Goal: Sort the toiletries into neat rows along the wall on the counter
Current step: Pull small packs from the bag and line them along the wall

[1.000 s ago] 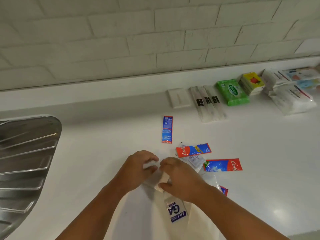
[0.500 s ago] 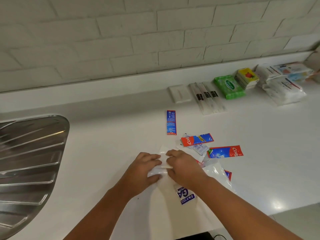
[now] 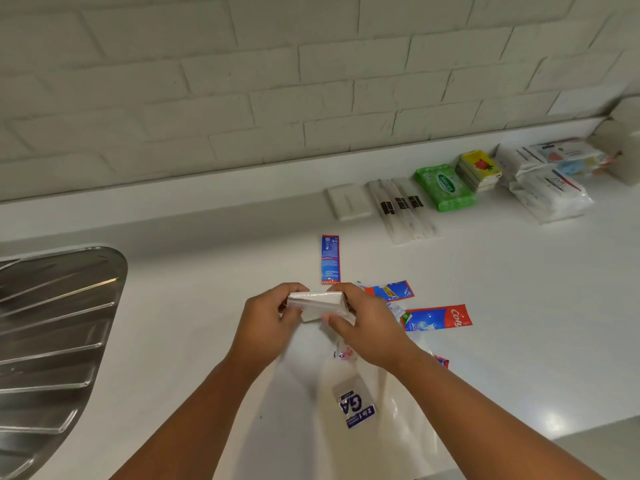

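While both hands pinch a small white packet between them, the sorting stands roughly half done.

Fingers of the left hand [image 3: 266, 318] and right hand [image 3: 363, 325] are closed narrowly on the ends of the flat white plastic-wrapped packet [image 3: 317, 303], held just above the white counter [image 3: 194, 306] and well short of the white brick wall [image 3: 242, 98]. Beneath the wrists lies a clear plastic bag [image 3: 346, 393] with a blue-printed sachet [image 3: 355, 408] on it. Between hands and wall, a blue toothpaste sachet [image 3: 330, 259] and two red-and-blue toothpaste sachets [image 3: 389, 291] [image 3: 438, 317] lie scattered, unsorted. Against the wall, a row already stands: white soap bar [image 3: 348, 201], wrapped toothbrushes [image 3: 401, 209], green wipes pack [image 3: 445, 187], yellow packets [image 3: 479, 169], white tissue packs [image 3: 550, 188].
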`<state>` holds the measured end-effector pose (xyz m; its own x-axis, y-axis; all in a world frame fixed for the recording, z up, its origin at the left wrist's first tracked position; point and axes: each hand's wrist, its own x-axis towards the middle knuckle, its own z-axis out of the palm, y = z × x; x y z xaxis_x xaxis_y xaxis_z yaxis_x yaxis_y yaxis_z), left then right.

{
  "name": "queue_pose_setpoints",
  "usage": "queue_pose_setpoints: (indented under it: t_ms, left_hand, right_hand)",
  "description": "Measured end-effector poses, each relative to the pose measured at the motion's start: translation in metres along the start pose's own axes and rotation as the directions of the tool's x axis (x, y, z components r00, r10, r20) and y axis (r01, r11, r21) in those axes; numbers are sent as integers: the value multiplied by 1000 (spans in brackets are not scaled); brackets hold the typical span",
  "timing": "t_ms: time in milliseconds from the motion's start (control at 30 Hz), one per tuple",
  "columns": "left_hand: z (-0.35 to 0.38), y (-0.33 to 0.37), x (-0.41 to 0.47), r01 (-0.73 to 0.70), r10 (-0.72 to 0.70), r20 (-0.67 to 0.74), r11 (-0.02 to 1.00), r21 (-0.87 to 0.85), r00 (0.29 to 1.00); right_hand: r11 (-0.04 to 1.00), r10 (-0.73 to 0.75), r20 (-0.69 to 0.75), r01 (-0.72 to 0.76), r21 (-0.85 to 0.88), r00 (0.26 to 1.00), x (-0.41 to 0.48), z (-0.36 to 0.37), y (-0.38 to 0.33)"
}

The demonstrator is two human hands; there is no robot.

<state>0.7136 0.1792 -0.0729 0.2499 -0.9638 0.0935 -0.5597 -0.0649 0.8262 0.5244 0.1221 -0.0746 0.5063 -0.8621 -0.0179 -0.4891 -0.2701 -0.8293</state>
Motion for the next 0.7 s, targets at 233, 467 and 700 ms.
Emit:
queue_pose_setpoints:
  t_ms: [233,467,700]
  left_hand:
    - [13,36,32,91,-94,-17,986,-140,995]
    - [46,58,64,253,-300,-86,902,-349,950]
    - [79,56,77,346,-365,-2,883,-317,931]
  right_hand:
    - [973,130,-98,-109,202,987,25,-33,1]
    - [863,259,-55,-206,461,964,50,-69,15]
    - [790,333,-48,-251,559,942,81,-93,42]
